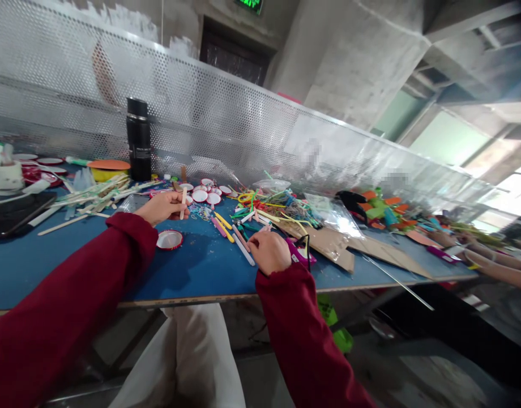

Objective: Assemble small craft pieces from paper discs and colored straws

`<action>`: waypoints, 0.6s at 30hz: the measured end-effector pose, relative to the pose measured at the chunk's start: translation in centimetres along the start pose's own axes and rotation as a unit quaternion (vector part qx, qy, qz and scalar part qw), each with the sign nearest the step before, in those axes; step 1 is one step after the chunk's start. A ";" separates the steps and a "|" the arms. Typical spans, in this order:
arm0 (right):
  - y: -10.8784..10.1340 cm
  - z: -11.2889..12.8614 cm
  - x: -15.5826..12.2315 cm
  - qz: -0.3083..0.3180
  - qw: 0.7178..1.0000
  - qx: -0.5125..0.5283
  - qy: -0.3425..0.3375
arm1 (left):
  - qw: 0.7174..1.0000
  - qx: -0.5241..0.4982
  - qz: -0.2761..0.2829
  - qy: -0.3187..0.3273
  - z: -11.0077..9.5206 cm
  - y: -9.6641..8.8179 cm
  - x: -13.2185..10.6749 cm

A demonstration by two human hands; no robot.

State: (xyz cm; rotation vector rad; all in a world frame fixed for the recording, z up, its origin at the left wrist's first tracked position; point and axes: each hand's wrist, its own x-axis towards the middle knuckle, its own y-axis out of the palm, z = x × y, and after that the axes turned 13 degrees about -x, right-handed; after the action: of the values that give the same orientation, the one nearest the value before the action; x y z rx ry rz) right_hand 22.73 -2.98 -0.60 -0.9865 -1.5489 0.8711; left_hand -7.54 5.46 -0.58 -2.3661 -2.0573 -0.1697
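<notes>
My left hand (162, 208) is raised over the blue table and pinches a short wooden craft stick (183, 205), held nearly upright. Below it lies a round white lid with a red rim (170, 239). Farther right, my right hand (270, 250) is low over the table with its fingers curled together; what they hold, if anything, is hidden. Beside those fingers lie a pale lilac marker pen (243, 247) and several yellow and pink pens (223, 222). A purple object (302, 253) lies partly behind my right hand.
Behind my hands are several red-rimmed lids (206, 194) and a heap of coloured pipe cleaners (281, 205). A black bottle (139, 141) stands before the perforated metal screen (226, 124). Wooden sticks (88, 195) and a phone (18, 214) lie left, cardboard (332, 246) right. Another person's arms (494, 258) rest farther right.
</notes>
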 end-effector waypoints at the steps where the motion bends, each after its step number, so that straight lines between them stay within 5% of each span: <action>1: 0.1 0.3 0.1 -0.002 1.000 -0.001 -0.007 | 1.000 -0.002 -0.001 -0.003 0.0 0.1 0.0; 18: 3.5 7.5 7.0 0.034 0.994 -0.060 -0.086 | 1.000 -0.010 0.000 -0.002 0.1 0.7 -0.1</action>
State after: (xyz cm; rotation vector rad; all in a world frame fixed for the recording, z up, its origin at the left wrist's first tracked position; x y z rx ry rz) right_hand 15.15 4.56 -2.46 -1.0801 -1.7393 0.9398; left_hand -6.90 5.23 -0.63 -2.3799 -2.0675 -0.1878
